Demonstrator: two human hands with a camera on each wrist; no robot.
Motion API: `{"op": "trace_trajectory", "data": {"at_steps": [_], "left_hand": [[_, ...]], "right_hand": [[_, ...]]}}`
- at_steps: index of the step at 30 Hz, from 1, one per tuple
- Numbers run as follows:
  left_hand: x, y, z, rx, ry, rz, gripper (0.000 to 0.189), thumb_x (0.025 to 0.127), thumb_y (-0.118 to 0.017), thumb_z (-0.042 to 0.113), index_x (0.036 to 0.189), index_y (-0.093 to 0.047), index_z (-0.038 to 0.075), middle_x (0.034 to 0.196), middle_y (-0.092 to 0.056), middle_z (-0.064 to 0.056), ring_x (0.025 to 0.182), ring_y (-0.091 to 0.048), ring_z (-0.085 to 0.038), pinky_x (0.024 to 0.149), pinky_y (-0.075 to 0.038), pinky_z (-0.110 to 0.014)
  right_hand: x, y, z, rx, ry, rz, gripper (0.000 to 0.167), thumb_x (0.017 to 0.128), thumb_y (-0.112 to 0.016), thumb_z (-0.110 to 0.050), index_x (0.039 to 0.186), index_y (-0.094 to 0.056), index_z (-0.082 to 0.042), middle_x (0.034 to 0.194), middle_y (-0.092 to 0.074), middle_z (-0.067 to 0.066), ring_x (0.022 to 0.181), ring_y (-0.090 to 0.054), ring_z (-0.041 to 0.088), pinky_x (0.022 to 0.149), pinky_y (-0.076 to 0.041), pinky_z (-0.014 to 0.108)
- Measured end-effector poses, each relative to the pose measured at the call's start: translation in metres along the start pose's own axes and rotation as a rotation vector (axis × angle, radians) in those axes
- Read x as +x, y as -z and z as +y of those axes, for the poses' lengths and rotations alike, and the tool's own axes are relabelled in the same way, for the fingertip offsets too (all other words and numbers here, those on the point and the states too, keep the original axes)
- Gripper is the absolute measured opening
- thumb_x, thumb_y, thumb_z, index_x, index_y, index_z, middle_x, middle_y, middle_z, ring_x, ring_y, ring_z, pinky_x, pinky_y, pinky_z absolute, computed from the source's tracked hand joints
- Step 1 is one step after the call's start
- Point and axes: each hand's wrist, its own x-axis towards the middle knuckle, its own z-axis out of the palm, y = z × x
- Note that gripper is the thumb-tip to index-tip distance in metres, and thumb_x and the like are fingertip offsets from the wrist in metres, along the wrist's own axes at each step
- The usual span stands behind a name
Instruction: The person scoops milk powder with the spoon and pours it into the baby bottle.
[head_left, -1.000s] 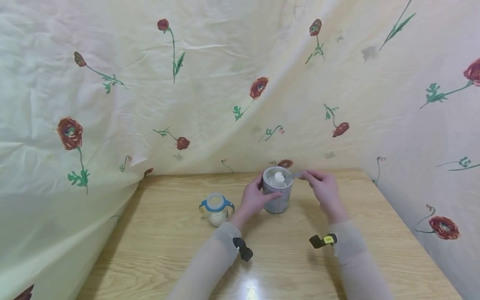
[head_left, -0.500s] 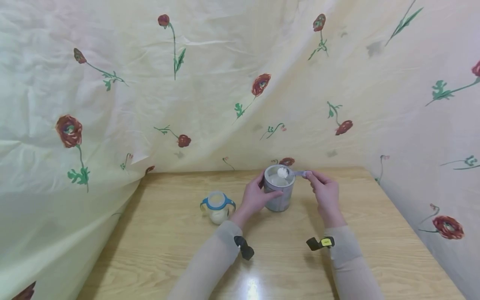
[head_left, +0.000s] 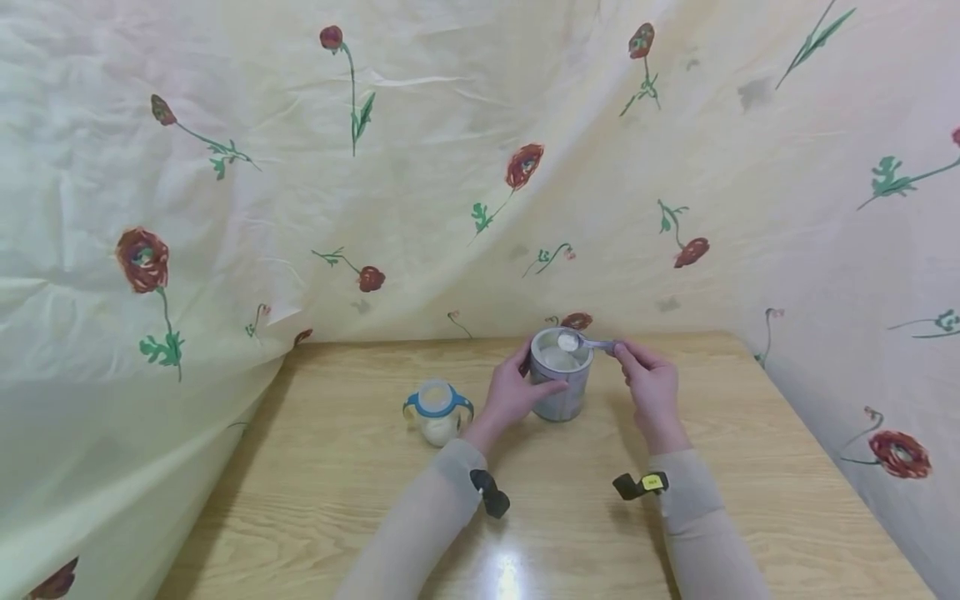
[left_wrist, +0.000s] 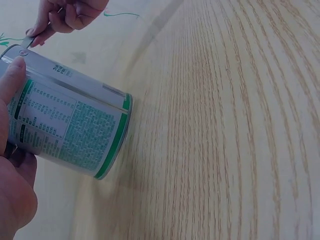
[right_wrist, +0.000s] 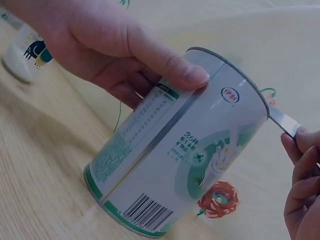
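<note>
Spoon (head_left: 590, 343), its handle pinched by the right hand (head_left: 651, 386), sits at the uncovered mouth of the can (head_left: 562, 404), which the left hand (head_left: 513, 397) grips. White powder (head_left: 567, 342) heaps its bowl: scooping looks done, emptying not yet. Two-handled cup (head_left: 437, 408) stands left of the can.

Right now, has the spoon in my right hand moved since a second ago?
Yes. In the head view, the spoon has shifted up and slightly right, judged against the standing milk powder tin.
</note>
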Motion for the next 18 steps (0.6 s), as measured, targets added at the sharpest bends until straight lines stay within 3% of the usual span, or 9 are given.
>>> {"op": "trace_trajectory", "data": {"at_steps": [18], "left_hand": [[-0.0011,0.0003,0.0016,-0.003,0.016,0.003,0.096,0.086,-0.093,0.034,0.166,-0.042,0.022,0.166,-0.047,0.001,0.151,-0.045,-0.022,0.121,-0.042,-0.036]], "right_hand": [[0.0006,-0.0022,0.0016,0.040,-0.028,-0.021,0.023,0.101,-0.078,-0.021,0.121,-0.081,-0.008,0.090,-0.080,-0.011,0.071,-0.052,0.006,0.059,-0.043,0.015]]}}
